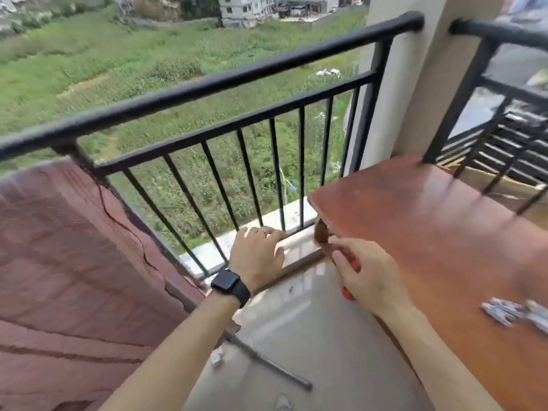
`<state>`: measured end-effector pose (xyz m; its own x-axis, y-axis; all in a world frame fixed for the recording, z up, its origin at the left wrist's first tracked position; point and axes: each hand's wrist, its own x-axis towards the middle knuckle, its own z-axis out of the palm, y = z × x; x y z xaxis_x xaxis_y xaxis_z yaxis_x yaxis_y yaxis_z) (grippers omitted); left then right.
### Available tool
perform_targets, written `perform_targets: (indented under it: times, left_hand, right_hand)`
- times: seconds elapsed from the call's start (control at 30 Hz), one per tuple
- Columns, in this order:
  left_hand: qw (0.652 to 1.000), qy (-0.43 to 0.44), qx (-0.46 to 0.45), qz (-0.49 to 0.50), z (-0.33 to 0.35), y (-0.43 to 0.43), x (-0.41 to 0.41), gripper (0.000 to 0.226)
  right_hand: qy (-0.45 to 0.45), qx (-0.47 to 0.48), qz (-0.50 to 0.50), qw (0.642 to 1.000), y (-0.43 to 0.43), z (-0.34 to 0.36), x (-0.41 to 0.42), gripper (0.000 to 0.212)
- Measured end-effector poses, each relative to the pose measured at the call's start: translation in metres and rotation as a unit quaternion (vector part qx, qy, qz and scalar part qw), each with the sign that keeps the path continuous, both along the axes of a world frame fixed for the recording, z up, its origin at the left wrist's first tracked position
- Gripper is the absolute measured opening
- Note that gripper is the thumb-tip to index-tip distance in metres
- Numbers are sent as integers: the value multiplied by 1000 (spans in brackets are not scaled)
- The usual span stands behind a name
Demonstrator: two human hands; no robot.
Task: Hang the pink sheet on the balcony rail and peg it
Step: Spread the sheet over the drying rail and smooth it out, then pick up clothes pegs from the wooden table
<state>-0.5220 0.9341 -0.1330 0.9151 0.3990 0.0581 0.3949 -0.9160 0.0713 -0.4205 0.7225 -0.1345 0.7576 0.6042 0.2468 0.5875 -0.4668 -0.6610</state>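
Below round black rail [207,84]: left grip [256,256] slack, empty; right grip [367,277] around red object [353,266].

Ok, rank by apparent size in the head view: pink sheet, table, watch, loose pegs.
1. pink sheet and table, about alike.
2. loose pegs, cut off at the frame edge.
3. watch, only slightly smaller.

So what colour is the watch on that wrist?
Black, strap and face alike. The watch shows best in the head view.
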Motion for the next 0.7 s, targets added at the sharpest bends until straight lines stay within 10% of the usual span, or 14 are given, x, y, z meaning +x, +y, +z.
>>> perform_targets:
  times: [0.5, 0.7]
  left_hand:
    - [940, 192, -140, -243, -81, -186, 34, 45]
    - [910, 247, -134, -303, 36, -299, 80, 46]
  right_hand:
    - [205, -268, -275, 900, -213, -71, -115, 39]
    - [275, -260, -299, 876, -311, 32, -88, 42]
